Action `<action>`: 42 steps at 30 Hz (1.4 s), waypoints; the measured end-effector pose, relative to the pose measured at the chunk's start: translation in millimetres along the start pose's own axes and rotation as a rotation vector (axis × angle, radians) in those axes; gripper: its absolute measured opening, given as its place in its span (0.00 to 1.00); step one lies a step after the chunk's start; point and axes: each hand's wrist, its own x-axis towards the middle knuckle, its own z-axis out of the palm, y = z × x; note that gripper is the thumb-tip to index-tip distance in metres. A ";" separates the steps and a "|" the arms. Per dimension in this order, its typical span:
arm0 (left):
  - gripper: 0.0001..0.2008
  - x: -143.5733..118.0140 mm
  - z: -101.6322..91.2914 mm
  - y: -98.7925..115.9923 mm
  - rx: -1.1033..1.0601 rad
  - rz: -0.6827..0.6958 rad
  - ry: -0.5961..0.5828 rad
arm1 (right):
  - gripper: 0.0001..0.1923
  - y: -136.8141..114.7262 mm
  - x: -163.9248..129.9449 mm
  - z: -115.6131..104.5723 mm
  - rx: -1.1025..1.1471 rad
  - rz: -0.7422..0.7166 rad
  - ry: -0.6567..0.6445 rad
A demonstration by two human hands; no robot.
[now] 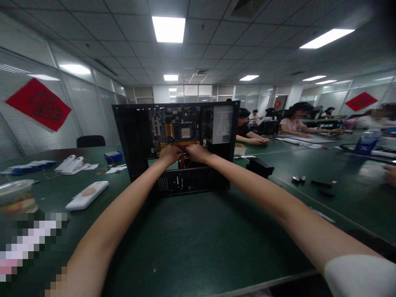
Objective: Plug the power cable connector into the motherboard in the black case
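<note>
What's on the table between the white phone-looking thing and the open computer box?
In the head view, only bare green table lies between the white handset and the open computer case, though the person's left forearm reaches across above that stretch.

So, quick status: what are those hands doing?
Both hands, left and right, inside open computer case, at red cables. Grip unclear. Nothing blocking.

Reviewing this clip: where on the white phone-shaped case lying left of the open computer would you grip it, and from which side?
Probably across its two long edges near the middle, coming from above. The white case lies flat on the green table, long and narrow, angled, with bare table on both long sides. Both hands, left hand and right hand, are inside the open computer case.
</note>
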 end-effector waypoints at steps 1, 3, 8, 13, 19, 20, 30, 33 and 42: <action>0.16 0.7 0.6 -0.3 -0.002 -0.007 0.002 | 0.15 -0.4 -0.1 0.0 0.002 0.014 -0.003; 0.15 1.3 1.0 -0.3 -0.005 -0.018 0.005 | 0.15 -1.3 -0.6 0.1 0.005 0.038 -0.007; 0.15 0.0 -1.1 1.8 -0.010 -0.030 -0.006 | 0.13 -1.8 -4.5 0.1 0.019 0.049 -0.007; 0.15 -0.1 -0.3 2.9 -0.037 -0.035 -0.014 | 0.15 0.6 -12.1 -0.6 0.044 0.041 -0.007; 0.15 -0.4 2.3 2.8 -0.023 0.001 -0.016 | 0.17 2.9 -13.3 -1.5 0.052 0.030 -0.009; 0.15 -0.6 2.5 2.9 -0.017 0.004 -0.017 | 0.18 3.3 -12.7 -1.2 0.050 0.031 -0.011; 0.16 -0.5 -0.1 6.8 0.006 -0.002 -0.022 | 0.18 2.8 -10.9 -1.5 -0.008 0.050 -0.074; 0.17 -1.2 -2.0 8.7 0.043 0.012 -0.023 | 0.20 0.9 -10.5 -3.7 -0.025 0.061 -0.096; 0.17 -0.5 -3.8 9.9 0.066 0.021 -0.030 | 0.18 -1.8 -11.7 -10.5 -0.042 0.056 -0.106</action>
